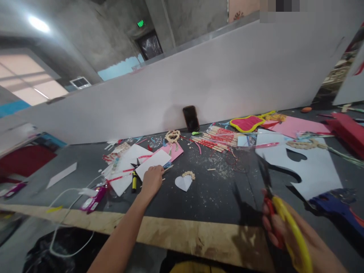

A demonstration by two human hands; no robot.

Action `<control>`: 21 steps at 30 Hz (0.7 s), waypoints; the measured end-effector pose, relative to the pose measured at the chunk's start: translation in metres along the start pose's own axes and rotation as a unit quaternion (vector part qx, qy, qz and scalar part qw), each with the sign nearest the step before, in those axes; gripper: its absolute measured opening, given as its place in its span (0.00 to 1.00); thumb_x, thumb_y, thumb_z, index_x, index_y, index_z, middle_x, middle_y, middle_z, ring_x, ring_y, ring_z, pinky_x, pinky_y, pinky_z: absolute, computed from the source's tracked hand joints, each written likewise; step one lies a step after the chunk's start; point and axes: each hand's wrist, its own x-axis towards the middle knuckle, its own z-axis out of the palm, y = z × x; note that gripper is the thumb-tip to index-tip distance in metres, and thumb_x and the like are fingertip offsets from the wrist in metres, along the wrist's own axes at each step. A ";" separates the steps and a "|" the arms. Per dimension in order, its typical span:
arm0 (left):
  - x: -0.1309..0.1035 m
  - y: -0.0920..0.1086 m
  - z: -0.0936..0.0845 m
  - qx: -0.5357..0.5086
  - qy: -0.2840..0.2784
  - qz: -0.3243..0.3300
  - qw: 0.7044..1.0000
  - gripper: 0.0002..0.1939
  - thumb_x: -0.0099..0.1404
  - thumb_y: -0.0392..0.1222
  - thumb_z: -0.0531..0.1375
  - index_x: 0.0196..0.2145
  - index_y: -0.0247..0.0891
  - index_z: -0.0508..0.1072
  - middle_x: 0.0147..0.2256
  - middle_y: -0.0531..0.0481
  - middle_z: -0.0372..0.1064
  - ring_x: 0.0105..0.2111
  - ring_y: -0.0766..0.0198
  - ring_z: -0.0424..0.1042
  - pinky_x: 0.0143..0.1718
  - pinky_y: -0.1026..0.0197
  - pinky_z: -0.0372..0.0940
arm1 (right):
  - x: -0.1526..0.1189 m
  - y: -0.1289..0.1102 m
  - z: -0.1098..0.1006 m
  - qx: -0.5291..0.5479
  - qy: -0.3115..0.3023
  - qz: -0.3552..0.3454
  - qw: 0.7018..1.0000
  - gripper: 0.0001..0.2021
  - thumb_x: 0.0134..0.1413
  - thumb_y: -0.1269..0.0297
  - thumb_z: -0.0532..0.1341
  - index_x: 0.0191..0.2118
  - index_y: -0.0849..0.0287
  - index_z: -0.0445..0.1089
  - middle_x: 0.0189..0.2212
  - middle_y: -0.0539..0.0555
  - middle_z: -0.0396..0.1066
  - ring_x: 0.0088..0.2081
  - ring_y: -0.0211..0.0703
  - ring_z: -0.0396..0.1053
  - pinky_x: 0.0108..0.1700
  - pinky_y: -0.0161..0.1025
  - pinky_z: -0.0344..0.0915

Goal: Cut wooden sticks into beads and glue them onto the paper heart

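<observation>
My left hand (152, 181) is closed on something I cannot make out, at the lower edge of a white card (150, 163) on the dark table. In my right hand (290, 227) are pliers (280, 212) with red and yellow handles, their dark jaws pointing up and away. Between the hands lies a white paper heart (183, 183), with a short curve of beige beads (189, 174) along its upper right edge. Left of the white card sits a yellow and black tool (134, 181).
A phone (191, 118) leans on the white partition (227, 72). Red-and-beige sticks (217, 138), a pink eye mask (247, 123) and cut white paper (315, 170) lie behind and right. A blue tool (335, 204) is at far right, a purple item (95, 199) at left.
</observation>
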 end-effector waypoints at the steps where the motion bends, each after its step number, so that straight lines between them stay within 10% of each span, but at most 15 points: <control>1: -0.001 0.000 -0.003 -0.009 0.012 -0.008 1.000 0.09 0.63 0.36 0.49 0.33 0.36 0.68 0.30 0.44 0.69 0.35 0.53 0.68 0.35 0.58 0.58 | -0.001 -0.004 0.002 -0.041 -0.021 0.001 0.999 0.24 0.38 0.51 0.64 0.44 0.53 0.68 0.28 0.54 0.73 0.21 0.40 0.68 0.18 0.34 0.63; 13: -0.056 0.028 -0.016 -0.284 0.084 0.023 0.955 0.14 0.66 0.42 0.46 0.44 0.39 0.67 0.39 0.47 0.71 0.39 0.61 0.70 0.41 0.61 0.62 | 0.046 -0.031 0.045 -0.564 -0.226 -0.120 0.785 0.13 0.50 0.55 0.52 0.37 0.53 0.69 0.25 0.52 0.72 0.24 0.42 0.68 0.24 0.34 0.55; 21: -0.073 0.058 -0.028 -0.439 -0.003 0.041 0.898 0.14 0.65 0.45 0.49 0.35 0.39 0.73 0.31 0.48 0.71 0.30 0.64 0.69 0.32 0.64 0.63 | 0.049 -0.018 0.046 -0.551 -0.132 -0.142 0.812 0.23 0.52 0.52 0.50 0.52 0.57 0.61 0.34 0.54 0.73 0.32 0.43 0.71 0.30 0.35 0.63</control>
